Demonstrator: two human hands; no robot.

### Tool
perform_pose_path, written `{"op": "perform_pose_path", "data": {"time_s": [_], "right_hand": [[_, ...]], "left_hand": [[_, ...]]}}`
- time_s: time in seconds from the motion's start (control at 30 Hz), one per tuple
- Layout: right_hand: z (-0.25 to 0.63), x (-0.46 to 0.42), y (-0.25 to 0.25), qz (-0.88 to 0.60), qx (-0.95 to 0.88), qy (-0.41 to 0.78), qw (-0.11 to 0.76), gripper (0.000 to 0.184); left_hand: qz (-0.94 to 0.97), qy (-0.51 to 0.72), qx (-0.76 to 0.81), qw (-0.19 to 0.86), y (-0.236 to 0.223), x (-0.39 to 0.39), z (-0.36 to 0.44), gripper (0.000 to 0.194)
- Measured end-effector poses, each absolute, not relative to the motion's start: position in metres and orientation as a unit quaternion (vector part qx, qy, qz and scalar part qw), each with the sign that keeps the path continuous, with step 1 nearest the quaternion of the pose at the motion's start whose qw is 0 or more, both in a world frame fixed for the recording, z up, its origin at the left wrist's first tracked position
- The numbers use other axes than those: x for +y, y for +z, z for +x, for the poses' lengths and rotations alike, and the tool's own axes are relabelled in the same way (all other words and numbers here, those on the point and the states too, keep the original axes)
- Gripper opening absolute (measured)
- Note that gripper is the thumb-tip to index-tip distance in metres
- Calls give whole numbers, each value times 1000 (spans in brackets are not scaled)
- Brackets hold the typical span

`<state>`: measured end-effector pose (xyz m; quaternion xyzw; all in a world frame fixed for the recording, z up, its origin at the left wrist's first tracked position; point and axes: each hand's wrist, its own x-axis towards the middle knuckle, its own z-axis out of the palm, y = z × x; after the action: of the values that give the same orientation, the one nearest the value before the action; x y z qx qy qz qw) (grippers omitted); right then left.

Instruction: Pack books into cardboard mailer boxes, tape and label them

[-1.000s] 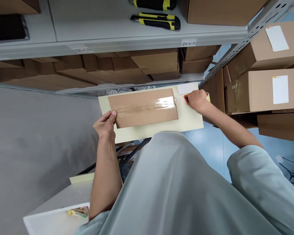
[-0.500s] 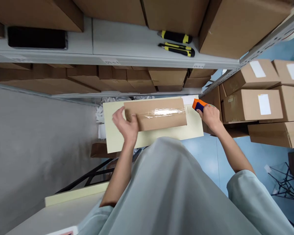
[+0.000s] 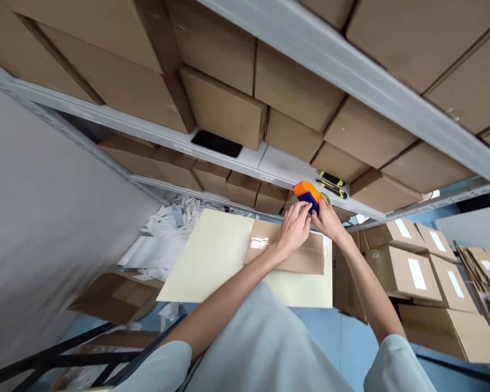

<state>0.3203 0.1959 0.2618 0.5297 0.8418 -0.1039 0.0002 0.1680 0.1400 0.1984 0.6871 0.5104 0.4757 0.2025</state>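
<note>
The cardboard box (image 3: 306, 262) lies flat on the pale yellow bench (image 3: 200, 261), toward the bench's right end, with a strip of shiny clear tape (image 3: 260, 242) along its top. Over the box, the right hand (image 3: 325, 219) is closed around an orange and blue tape dispenser (image 3: 308, 195). The left hand (image 3: 296, 227) is beside it, fingers bent and close together, their tips at the dispenser's blue part; whether they pinch anything I cannot tell.

Beyond the bench, a grey metal shelf (image 3: 283, 163) holds rows of brown cartons (image 3: 224, 106), a flat black object (image 3: 216, 144) and two black and yellow cutters (image 3: 332, 184). White paper scraps (image 3: 163, 239) are heaped left of the bench, near a brown carton (image 3: 120, 296). On the right, cartons with white labels (image 3: 402, 272) are stacked above the blue floor (image 3: 318, 332).
</note>
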Motion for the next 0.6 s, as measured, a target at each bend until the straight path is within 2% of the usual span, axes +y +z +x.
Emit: {"op": "perform_pose_path", "data": {"time_s": [0.1, 0.23, 0.37, 0.47, 0.53, 0.6], "right_hand": [[288, 243, 258, 489, 870, -50, -30, 28], [252, 299, 255, 492, 871, -13, -2, 32], [231, 330, 246, 516, 855, -17, 42, 38], [224, 339, 239, 527, 849, -24, 41, 41], [224, 338, 235, 530, 848, -21, 16, 44], [232, 328, 231, 529, 847, -9, -53, 49]], "left_hand": [[686, 437, 554, 177, 209, 172, 143, 54], [709, 359, 583, 170, 221, 197, 117, 56], [716, 348, 583, 162, 219, 188, 108, 52], [709, 351, 588, 166, 207, 169, 110, 50], [704, 344, 596, 176, 195, 155, 109, 49], [703, 338, 598, 187, 180, 140, 105, 49]]}}
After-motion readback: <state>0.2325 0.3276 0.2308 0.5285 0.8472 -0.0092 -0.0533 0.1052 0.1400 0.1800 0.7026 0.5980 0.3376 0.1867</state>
